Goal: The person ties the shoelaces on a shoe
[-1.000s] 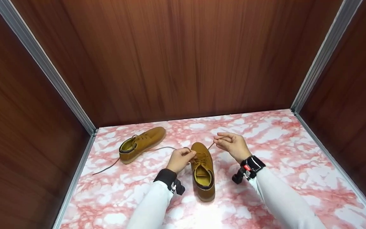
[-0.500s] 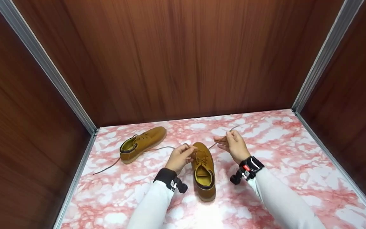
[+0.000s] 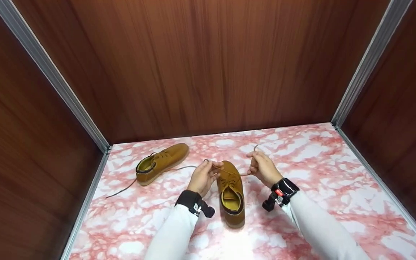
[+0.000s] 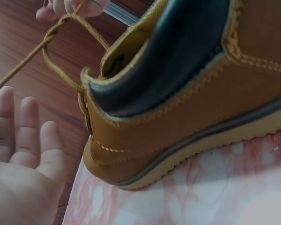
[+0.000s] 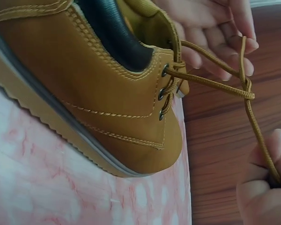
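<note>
A tan lace-up shoe [image 3: 234,215] with a dark collar and yellow lining stands upright, toe away from me. My left hand [image 3: 202,177] is left of its toe, thumb and index finger pinching one end of the brown shoelace [image 5: 210,83]. In the left wrist view, the other fingers of this left hand [image 4: 28,183] stand loosely extended. Right of the toe, my right hand [image 3: 265,170] grips the other lace end, whose tip sticks up past the fingers. The two lace ends cross and twist together above the shoe's tongue in both wrist views.
A second tan shoe [image 3: 168,159] rests at the back left, its loose lace [image 3: 121,191] trailing over the pink-and-white marbled tabletop [image 3: 128,231]. Brown wood-patterned panels [image 3: 208,72] with metal corner strips [image 3: 52,72] enclose the back and sides.
My right hand has shifted its hold on the lace and dipped slightly. My left hand has drawn a little left, stretching its lace end over the toe. Both shoes stay put.
</note>
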